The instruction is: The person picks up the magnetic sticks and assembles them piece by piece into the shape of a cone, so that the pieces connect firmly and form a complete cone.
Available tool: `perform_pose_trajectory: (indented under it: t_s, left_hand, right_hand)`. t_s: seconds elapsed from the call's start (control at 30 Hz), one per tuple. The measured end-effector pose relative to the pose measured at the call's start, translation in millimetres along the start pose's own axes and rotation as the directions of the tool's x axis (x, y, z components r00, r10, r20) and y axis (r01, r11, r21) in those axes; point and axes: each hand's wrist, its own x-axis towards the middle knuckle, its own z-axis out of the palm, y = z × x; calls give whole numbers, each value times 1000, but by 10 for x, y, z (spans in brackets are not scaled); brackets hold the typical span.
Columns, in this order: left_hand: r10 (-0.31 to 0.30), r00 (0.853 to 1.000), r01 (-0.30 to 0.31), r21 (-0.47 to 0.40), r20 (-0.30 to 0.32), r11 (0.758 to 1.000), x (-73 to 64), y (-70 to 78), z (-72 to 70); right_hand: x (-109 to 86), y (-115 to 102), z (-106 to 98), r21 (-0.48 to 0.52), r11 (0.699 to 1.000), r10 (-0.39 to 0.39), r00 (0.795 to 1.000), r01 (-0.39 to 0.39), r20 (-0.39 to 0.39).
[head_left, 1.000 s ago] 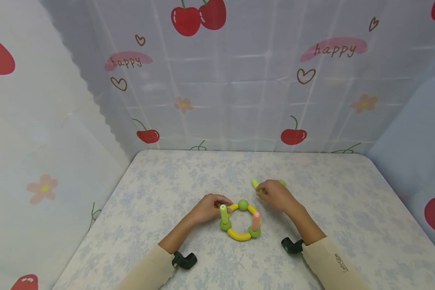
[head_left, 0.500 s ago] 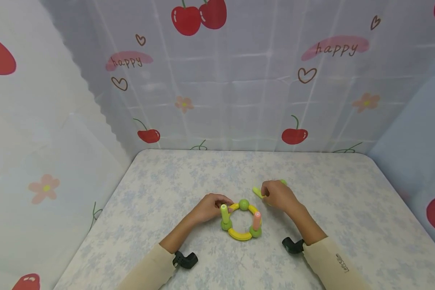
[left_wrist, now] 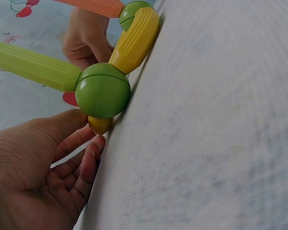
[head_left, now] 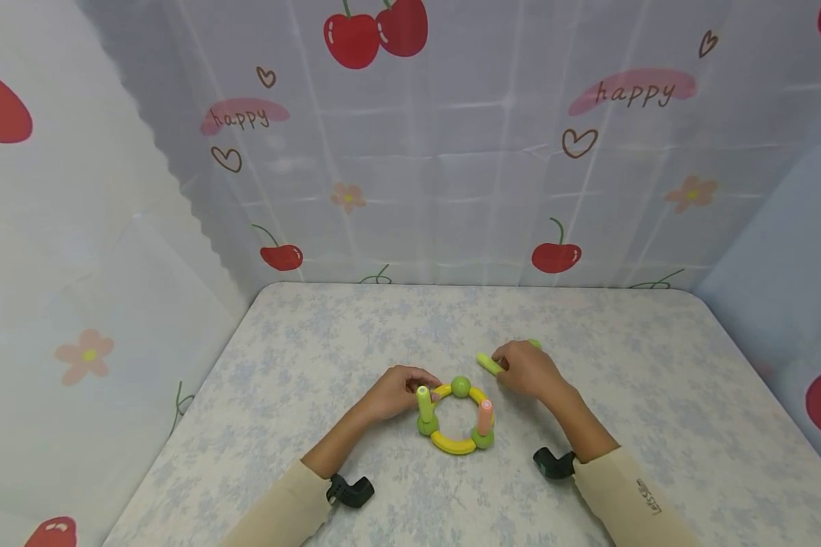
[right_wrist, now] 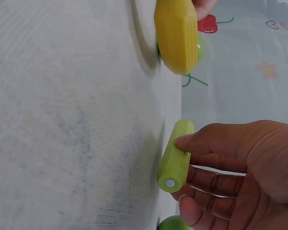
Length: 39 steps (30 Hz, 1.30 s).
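Observation:
A toy ring of yellow curved rods (head_left: pixel 454 444) joined by green balls (head_left: pixel 461 387) lies on the table. On it stand a light green rod (head_left: pixel 424 404) and an orange-pink rod (head_left: pixel 485 417). My left hand (head_left: pixel 395 393) pinches a yellow curved rod at the ring's left back; in the left wrist view a green ball (left_wrist: pixel 103 91) partly covers that grip. Behind the ring, my right hand (head_left: pixel 528 370) pinches a loose light green magnetic rod (right_wrist: pixel 175 158) between thumb and fingers, low over the table. A silvery disc shows at the rod's end.
Another green ball (head_left: pixel 535 343) lies just beyond my right hand, mostly hidden by it. The patterned table (head_left: pixel 356 327) ends at the back against a curtain printed with cherries (head_left: pixel 556 257). Black wrist cameras (head_left: pixel 351 491) sit at both sleeves.
My right hand has shifted slightly right, and the visible end of the light green rod has come a little nearer. The left hand and the ring stay in place.

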Motion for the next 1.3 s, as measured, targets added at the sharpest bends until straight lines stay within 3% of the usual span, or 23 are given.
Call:
perform_pose_trajectory:
  t_s: [0.37,0.67,0.93,1.3]
  left_hand:
    - [-7,1000,7,2,-6,1000,-5,20,-5]
    - [-1,1000,1,-4,-5,1000,-1,18,-1]
    - [-11,1000,11,-4,-10,1000,-6,21,-4]
    - [-16,1000,16,-7,-6,1000,-8,25,-5]
  right_hand:
    - [-30,-53,-77,161,979,-114,991,123,-67]
    - [-94,-124,-149,291,934,-182,976,209,-117]
    - [-122,-193,-182,366,898,-187,964,246,-188]
    - [-111,-248,-129,412,859,-229,947,305,-224]
